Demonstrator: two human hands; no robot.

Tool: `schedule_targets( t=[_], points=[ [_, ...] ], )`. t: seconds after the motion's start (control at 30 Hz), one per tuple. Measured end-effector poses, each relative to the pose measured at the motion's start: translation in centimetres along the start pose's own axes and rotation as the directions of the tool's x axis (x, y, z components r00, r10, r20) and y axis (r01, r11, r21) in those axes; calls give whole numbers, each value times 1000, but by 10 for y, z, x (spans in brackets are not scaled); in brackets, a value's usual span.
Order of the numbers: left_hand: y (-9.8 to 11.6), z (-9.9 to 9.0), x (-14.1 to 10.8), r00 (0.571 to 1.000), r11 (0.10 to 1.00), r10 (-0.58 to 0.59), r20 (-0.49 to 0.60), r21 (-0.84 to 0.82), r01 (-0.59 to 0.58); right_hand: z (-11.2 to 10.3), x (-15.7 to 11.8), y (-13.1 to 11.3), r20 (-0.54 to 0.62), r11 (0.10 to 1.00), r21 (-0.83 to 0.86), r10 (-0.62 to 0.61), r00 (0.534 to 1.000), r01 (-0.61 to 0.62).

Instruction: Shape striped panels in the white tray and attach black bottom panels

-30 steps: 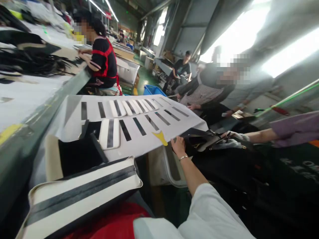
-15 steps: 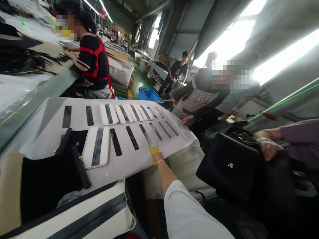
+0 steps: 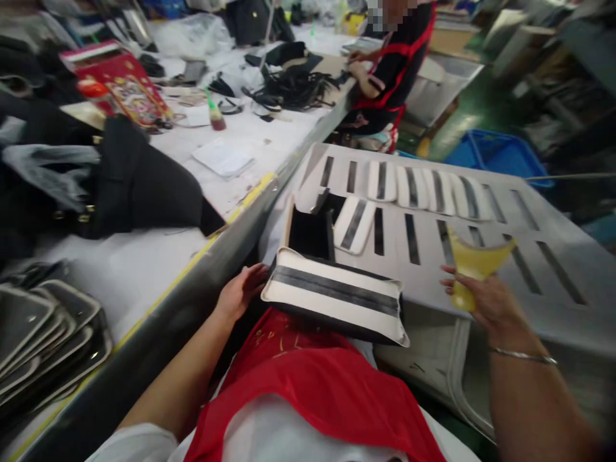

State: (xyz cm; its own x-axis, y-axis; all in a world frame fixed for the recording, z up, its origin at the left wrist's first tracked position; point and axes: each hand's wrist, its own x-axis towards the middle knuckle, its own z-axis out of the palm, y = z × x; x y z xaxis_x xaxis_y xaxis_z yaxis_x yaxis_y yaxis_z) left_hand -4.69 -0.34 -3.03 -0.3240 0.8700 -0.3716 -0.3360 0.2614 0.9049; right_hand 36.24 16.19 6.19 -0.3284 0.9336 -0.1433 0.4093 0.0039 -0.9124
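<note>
My right hand [image 3: 486, 298], wearing a bracelet, grips a yellow scraper [image 3: 474, 256] with a wide, curved blade, raised above the white-covered table [image 3: 428, 289]. My left hand [image 3: 244, 290] is at the left end of a black bag [image 3: 310, 232], its bent fingers against the edge. The bag lies on its side at the table's near edge. Its cream base [image 3: 337, 292], crossed by a dark stripe, faces me. Behind the bag, a cream padded panel [image 3: 355, 224] with a dark stripe rests on the table.
More striped cream panels [image 3: 412, 188] and dark strips [image 3: 412, 239] lie in rows. On the left, a long workbench [image 3: 231, 192] carries black bag parts [image 3: 144, 179], a glue bottle [image 3: 215, 114] and stacked dark panels [image 3: 43, 340]. A co-worker [image 3: 385, 77] sits beyond, near a blue crate [image 3: 500, 154].
My view has swung left and down, bringing my left hand and the workbench into sight. The scraper, earlier down at a dark strip, is now lifted off the table.
</note>
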Motion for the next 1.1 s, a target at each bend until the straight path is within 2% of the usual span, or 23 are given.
schedule_targets(
  t=[0.03, 0.07, 0.1, 0.17, 0.27, 0.37, 0.47, 0.53, 0.6, 0.67, 0.73, 0.8, 0.87, 0.97, 1.03, 1.1],
  points=[
    [0, -19, -9, 998, 997, -31, -45, -76, 28, 7, 2, 1, -90, 998, 59, -19, 996, 25],
    [0, -30, -12, 997, 987, -57, -56, -155, 48, 14, -1, -1, -171, 993, 110, -26, 985, 46],
    [0, -34, -12, 997, 974, -72, -41, -219, 61, 20, -6, -7, -184, 987, 150, -32, 982, 61],
    [-1, -28, -5, 998, 967, -59, 24, -248, 64, 38, -21, -25, -89, 977, 205, -41, 995, 59],
    [-2, -16, 5, 997, 978, -8, 76, -208, 24, 84, -32, -57, 120, 982, 189, -33, 992, 10],
    [-3, -15, 6, 991, 974, -20, 133, -220, 50, 142, -20, -80, 304, 998, -59, -11, 952, 30],
    [-4, -21, 6, 978, 973, -56, 199, -209, 98, 191, -3, -93, 415, 965, -244, 18, 910, 93],
    [-2, -23, 7, 977, 982, -66, 201, -162, 99, 212, 7, -98, 444, 933, -325, 5, 896, 156],
    [3, -23, 10, 978, 992, -69, 198, -91, 89, 221, 14, -101, 467, 898, -379, -25, 884, 225],
    [10, -22, 13, 972, 998, -55, 229, -13, 59, 217, 18, -102, 489, 888, -383, -38, 871, 253],
    [18, -20, 15, 962, 998, -17, 273, 69, -2, 198, 19, -100, 504, 911, -324, -60, 861, 254],
    [27, -18, 13, 956, 983, 22, 293, 168, -74, 167, 15, -92, 469, 952, -215, -93, 878, 216],
    [34, -20, 13, 954, 954, 27, 298, 278, -114, 126, 2, -78, 377, 990, -77, -79, 923, 117],
    [45, -26, 24, 920, 892, -70, 385, 437, -115, 67, -29, -50, 183, 991, 94, 82, 980, -100],
    [55, -25, 39, 901, 834, -72, 429, 521, -181, 39, -51, -31, 86, 969, 139, 192, 978, -202],
    [68, -9, 53, 899, 723, -7, 438, 623, -298, 22, -67, -13, 31, 969, 90, 229, 973, -231]
  ],
)
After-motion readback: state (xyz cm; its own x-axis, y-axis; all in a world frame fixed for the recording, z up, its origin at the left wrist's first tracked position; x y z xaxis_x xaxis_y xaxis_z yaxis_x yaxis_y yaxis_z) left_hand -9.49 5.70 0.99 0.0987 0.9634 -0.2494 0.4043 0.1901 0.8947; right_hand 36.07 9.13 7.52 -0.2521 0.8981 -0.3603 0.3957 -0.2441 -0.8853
